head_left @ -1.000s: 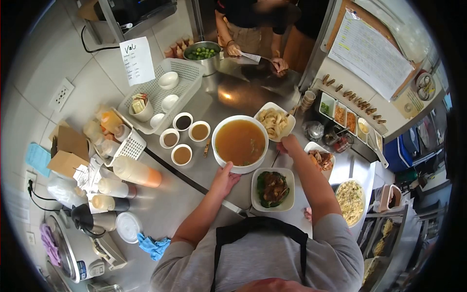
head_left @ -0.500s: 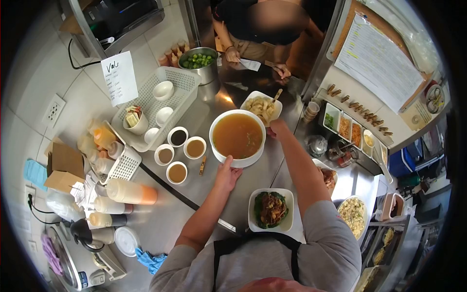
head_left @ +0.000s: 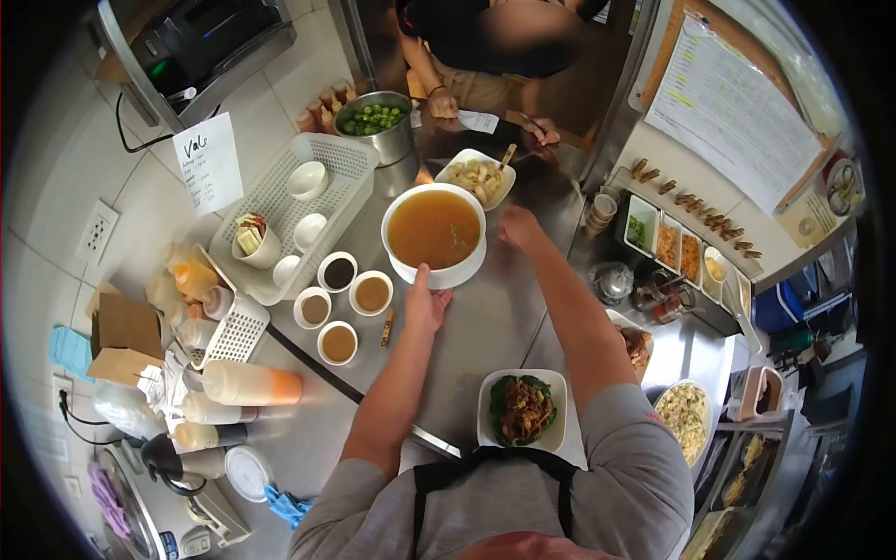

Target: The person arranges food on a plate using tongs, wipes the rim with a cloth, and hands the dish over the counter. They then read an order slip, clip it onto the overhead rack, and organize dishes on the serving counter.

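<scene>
A large white bowl of brown broth (head_left: 432, 229) with green bits stands on a white plate (head_left: 457, 273) on the steel counter. My left hand (head_left: 427, 306) grips its near edge, thumb over the rim. Just right of the bowl is my right hand (head_left: 520, 229), fingers curled and apart from it, with nothing visible in them. Behind the broth sits a white dish of dumplings (head_left: 474, 177), a clothespin (head_left: 509, 155) clipped to its rim. Close to my body is a square bowl of greens topped with brown meat (head_left: 523, 409).
Several sauce cups (head_left: 371, 293) and a loose clothespin (head_left: 387, 329) lie left of the broth. Beyond them are a perforated basket (head_left: 359, 173), squeeze bottles (head_left: 252, 383) and a pot of limes (head_left: 383, 140). Topping trays (head_left: 667, 245) stand at right. Across the counter, another person (head_left: 467, 65) holds paper.
The broth bowl and the dumpling dish have moved away from me and leftward. My left hand has travelled with the bowl, while my right hand has come off its right side.
</scene>
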Available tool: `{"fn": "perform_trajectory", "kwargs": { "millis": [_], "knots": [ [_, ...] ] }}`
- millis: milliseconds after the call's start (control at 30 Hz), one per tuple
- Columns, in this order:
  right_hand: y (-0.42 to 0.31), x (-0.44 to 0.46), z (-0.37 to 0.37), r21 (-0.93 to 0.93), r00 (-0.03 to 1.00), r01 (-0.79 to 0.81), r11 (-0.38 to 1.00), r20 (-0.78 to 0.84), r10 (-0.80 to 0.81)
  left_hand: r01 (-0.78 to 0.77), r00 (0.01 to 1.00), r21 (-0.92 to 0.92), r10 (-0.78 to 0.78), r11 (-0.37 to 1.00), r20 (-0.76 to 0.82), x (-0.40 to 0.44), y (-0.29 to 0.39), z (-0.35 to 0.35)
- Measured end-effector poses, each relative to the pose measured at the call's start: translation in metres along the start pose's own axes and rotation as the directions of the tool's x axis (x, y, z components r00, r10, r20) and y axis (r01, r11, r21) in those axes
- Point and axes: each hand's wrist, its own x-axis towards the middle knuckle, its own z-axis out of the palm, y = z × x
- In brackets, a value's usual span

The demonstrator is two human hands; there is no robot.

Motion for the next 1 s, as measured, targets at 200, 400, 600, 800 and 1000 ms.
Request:
{"fn": "perform_trajectory", "kwargs": {
  "millis": [200, 400, 600, 800, 1000],
  "knots": [
    [-0.04, -0.146, -0.066, 0.206, 0.993, 0.05, 0.977, 0.095, -0.071, 0.164, 0.986, 0.171, -0.164, 0.971, -0.014, 0.002, 0.021, -0.004],
    [0.04, -0.285, -0.135, 0.434, 0.981, -0.004, 0.901, -0.175, 0.088, 0.295, 0.88, 0.667, -0.466, 0.685, 0.09, -0.09, -0.011, -0.05],
    [0.077, -0.363, -0.121, 0.146, 0.91, -0.253, 0.956, -0.299, 0.286, 0.267, 0.69, 0.844, -0.703, 0.466, 0.171, -0.185, -0.042, -0.059],
    [0.149, -0.372, -0.111, -0.017, 0.874, -0.35, 0.937, -0.366, 0.32, 0.226, 0.829, 0.759, -0.529, 0.611, 0.178, -0.216, -0.08, -0.058],
    [0.138, -0.372, -0.11, 0.685, 0.884, -0.168, 0.709, -0.213, 0.415, 0.173, 0.9, 0.719, -0.405, 0.673, 0.163, -0.187, -0.077, -0.039]
  ]
}}
